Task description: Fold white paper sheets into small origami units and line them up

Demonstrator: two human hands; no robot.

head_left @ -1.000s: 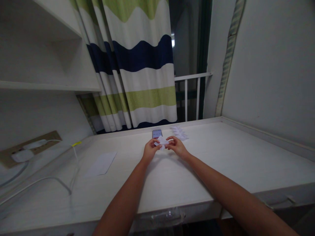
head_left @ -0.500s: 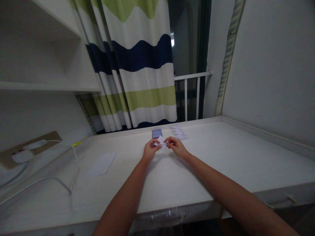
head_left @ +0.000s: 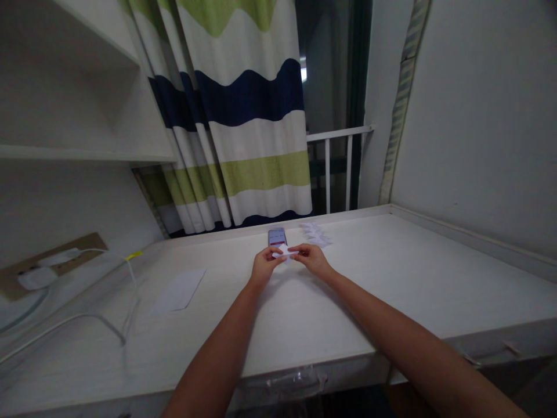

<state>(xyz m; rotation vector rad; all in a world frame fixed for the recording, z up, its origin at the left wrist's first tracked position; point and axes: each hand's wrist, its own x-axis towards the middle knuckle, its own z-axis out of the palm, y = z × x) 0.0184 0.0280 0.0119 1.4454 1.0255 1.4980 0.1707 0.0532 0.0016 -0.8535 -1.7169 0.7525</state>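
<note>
A small folded piece of white paper (head_left: 284, 251) is held between my two hands, just above the desk. My left hand (head_left: 264, 264) pinches its left side between thumb and fingers. On the right side, my right hand (head_left: 312, 259) grips it the same way. Directly behind the paper lies a phone (head_left: 277, 235) with a lit screen, partly covered by my left fingers and the paper. Several folded white paper pieces (head_left: 315, 234) lie in a row behind my right hand.
White paper sheets (head_left: 180, 290) lie on the left of the white desk (head_left: 391, 278). A white cable (head_left: 104, 318) with a yellow tag (head_left: 133, 255) runs from a power socket strip (head_left: 56, 264). A striped curtain (head_left: 261, 139) hangs behind the desk's back edge.
The held paper has turned flatter and shows less of its upper face. My right fingers have closed in along its edge, and more of the phone shows.
</note>
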